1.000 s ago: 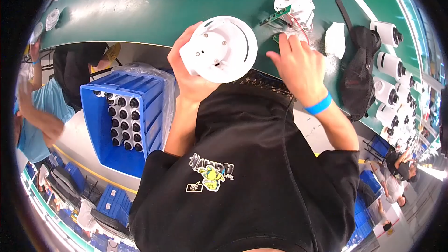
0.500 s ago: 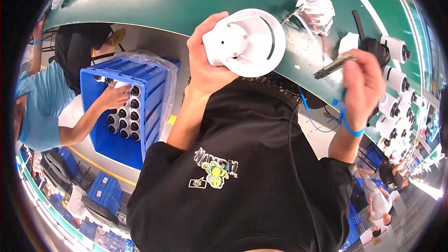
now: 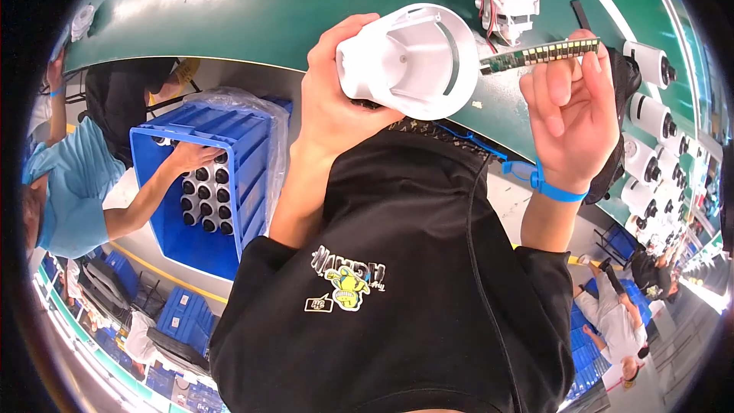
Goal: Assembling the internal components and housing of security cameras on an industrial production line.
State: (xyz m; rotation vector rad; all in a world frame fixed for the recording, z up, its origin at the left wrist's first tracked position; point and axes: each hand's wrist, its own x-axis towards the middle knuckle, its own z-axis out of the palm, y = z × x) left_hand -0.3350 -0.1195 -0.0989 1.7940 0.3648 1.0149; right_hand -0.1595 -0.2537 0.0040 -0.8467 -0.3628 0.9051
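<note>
My left hand point(image 3: 325, 92) wraps around a white plastic housing point(image 3: 409, 61), a hollow cup shape with a flared rim and a curved slot near it. Its open end faces right, toward my right hand point(image 3: 573, 122). Between that hand's thumb and fingers is a narrow green circuit board point(image 3: 547, 52) with a row of small yellowish rectangles. The board lies nearly level, its left end close to the housing's rim; whether they touch I cannot tell. Beyond it on the bench stands a white plastic frame point(image 3: 508, 11) with wires and a thin board attached.
The green bench point(image 3: 306, 0) spans the far side. Several white cylindrical units point(image 3: 646, 65) with black ends line its right. A blue strap point(image 3: 554, 191) with a cord circles my right wrist. At left, a co-worker's hand point(image 3: 195, 154) reaches into a blue crate point(image 3: 252, 176) of similar units.
The circuit board has swung from slanting down to nearly level and come closer to the housing. My left hand has turned the housing, so its inside shows differently.
</note>
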